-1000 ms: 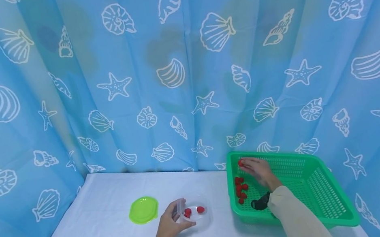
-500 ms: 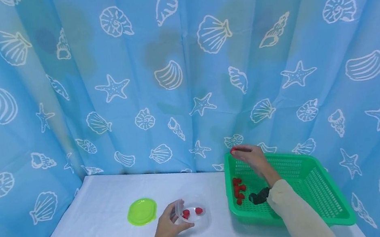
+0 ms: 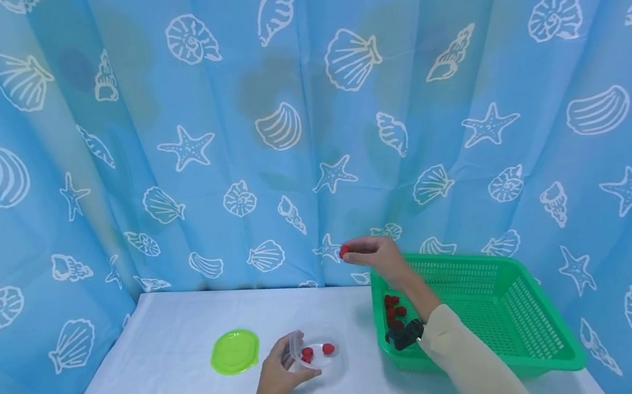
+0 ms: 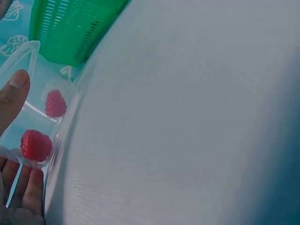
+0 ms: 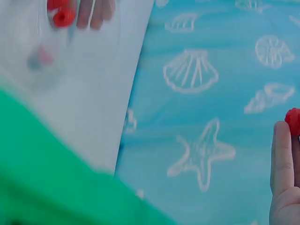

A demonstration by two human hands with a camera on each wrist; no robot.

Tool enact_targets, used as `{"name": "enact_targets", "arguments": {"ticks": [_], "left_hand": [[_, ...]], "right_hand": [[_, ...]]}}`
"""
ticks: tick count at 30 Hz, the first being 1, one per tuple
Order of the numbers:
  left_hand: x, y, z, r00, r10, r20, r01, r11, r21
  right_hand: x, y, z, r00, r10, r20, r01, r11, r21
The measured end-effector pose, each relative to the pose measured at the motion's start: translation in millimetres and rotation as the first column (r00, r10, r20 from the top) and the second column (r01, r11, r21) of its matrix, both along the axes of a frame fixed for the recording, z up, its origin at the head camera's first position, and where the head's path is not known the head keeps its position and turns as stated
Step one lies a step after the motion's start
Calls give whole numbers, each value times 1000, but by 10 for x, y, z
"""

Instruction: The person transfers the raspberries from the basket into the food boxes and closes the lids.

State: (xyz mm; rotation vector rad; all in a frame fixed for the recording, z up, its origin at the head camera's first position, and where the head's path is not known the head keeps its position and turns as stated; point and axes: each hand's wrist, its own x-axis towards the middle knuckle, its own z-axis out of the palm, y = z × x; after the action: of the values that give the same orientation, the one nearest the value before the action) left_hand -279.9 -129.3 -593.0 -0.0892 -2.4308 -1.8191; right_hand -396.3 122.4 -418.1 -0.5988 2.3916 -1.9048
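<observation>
My left hand (image 3: 278,374) grips the near-left side of a clear plastic container (image 3: 336,365), thumb on one side and fingers on the other. Inside the container lie a few red raspberries (image 3: 328,348); two of them show large in the left wrist view, one raspberry (image 4: 36,145) close to the fingers. My right hand (image 3: 379,257) is raised above the left end of the green basket (image 3: 532,328) and pinches one raspberry (image 3: 344,251) at its fingertips. In the right wrist view that raspberry (image 5: 293,121) sits at the right edge. Several more raspberries (image 3: 392,308) lie in the basket's left end.
A lime-green lid (image 3: 235,352) lies flat on the white-covered table (image 3: 186,393), left of the container. A blue shell-print curtain (image 3: 245,132) hangs behind and along both sides. The basket stands at the table's right, its wall rising beside the right forearm.
My right hand has lifted the raspberry out of the basket and carried it left, past the basket's left rim. The left hand keeps holding the container in place.
</observation>
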Motion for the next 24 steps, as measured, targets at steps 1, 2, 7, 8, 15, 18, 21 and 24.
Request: {"name": "enact_targets", "arguments": {"ticks": [1,2,7,8,15,18,21,24], "left_hand": [[-2,2,-4,1000,4,4,-4,1000,-1],[-2,4,-7,1000,3,-1,-3,1000,-5],[8,2,2,1000,23,15,-23,1000,-2],[10,1,3,1000,24,12,-24,1000,-2],[-4,5,-20,1000,25,-4,-25,1000,17],[-10,11,-28,1000,23,-10,-23,999,27],[-8,17,-24,1000,22,-8,-22,1000,21],[-2,22,-10,1000,25,-3,-25,1000,14]], "right_hand": [[38,-55,0,1000,1,-3,-1,1000,9],[70,-110,-12,1000,2,-6,-2,1000,16],[209,-366,-126,1000,20,-7,-20,999,32],[230,-411,-161,1000,26,-11,-26,999,34],[437,-655,-420,998,58,-30,-55,994,96],[517,-732,-551,998,53,-38,-48,993,112],[582,-801,-672,998,33,-48,-26,989,149],[636,-849,-780,999,4,-54,7,980,199]]}}
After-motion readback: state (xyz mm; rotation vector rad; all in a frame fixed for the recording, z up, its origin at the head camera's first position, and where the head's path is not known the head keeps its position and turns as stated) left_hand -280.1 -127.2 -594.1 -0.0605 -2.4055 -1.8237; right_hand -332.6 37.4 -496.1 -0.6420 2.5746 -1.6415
